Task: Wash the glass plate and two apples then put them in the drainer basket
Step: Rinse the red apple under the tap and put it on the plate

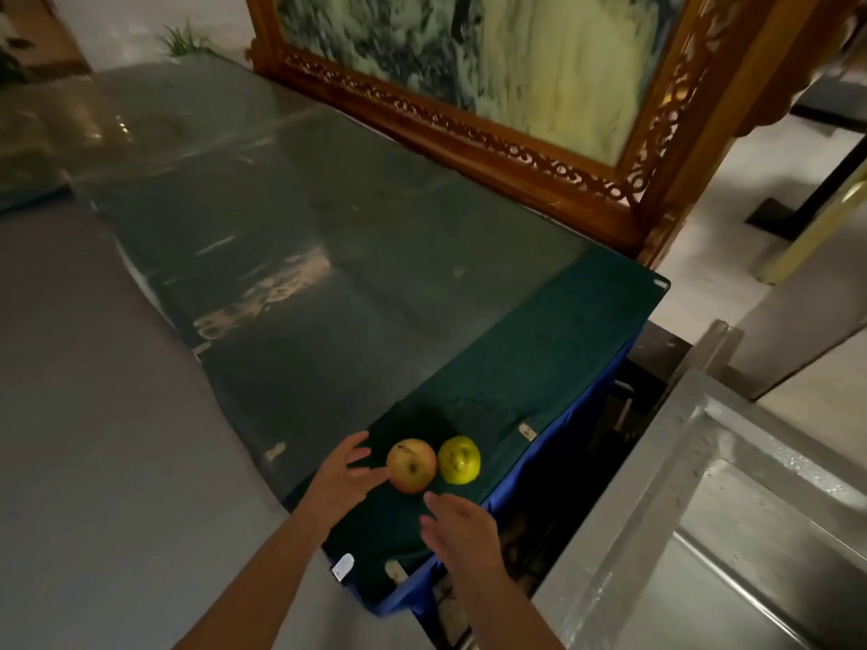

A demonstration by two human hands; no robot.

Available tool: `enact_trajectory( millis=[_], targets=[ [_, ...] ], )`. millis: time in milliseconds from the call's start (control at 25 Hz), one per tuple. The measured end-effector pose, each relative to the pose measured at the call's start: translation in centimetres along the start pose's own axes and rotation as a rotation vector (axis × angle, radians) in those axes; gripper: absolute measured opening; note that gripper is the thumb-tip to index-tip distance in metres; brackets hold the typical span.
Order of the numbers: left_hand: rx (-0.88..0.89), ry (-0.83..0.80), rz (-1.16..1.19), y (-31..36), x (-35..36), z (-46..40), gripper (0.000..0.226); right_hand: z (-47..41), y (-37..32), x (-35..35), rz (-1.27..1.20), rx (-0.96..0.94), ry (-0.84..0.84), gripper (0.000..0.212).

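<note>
Left hand (340, 478) with fingers spread, fingertips just at the red-yellow apple (411, 465), right hand (462, 525) open and empty near it, green apple (459, 460) touching the first, both on green table (563, 330), steel sink (732, 546) at right

Single head view, looking steeply down over table (328, 274) end, close.

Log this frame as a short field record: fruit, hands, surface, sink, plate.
fruit: red apple and green apple, side by side, near table edge
left hand: open, beside red apple, not gripping
right hand: open, just short of the apples, empty
surface: glass-topped table over green cloth
sink: steel, at right
plate: cannot tell; none clearly visible
</note>
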State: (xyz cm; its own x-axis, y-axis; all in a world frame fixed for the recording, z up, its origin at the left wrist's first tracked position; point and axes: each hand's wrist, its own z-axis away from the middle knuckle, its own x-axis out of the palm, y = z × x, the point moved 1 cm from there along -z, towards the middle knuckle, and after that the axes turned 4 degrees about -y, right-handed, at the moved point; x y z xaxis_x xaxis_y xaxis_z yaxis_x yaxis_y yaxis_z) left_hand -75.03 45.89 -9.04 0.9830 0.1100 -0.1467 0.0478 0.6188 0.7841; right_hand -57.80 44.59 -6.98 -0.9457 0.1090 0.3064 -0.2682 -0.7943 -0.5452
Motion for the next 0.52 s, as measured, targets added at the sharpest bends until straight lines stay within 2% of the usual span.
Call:
enact_trajectory(
  millis=[80,160,280,360,520],
  targets=[
    [0.004,-0.079,-0.052,0.0,0.5,-1.4,0.070,-1.4,0.5,1.3,-0.125,0.043,0.082,0.030],
    [0.037,-0.107,-0.104,-0.2,0.8,-2.0,0.068,-2.2,0.7,2.3,-0.134,0.021,0.125,0.034],
    [0.103,-0.124,-0.180,-0.1,0.9,-1.8,0.044,-2.9,1.2,3.3,-0.207,-0.009,0.127,0.040],
    [0.123,-0.109,-0.163,-0.2,0.9,-1.2,0.035,-3.3,1.7,3.4,-0.244,-0.007,0.158,0.042],
    [0.150,-0.044,-0.074,-0.2,1.2,1.1,0.034,-1.5,1.7,3.0,-0.261,-0.003,0.131,0.033]
  ],
)
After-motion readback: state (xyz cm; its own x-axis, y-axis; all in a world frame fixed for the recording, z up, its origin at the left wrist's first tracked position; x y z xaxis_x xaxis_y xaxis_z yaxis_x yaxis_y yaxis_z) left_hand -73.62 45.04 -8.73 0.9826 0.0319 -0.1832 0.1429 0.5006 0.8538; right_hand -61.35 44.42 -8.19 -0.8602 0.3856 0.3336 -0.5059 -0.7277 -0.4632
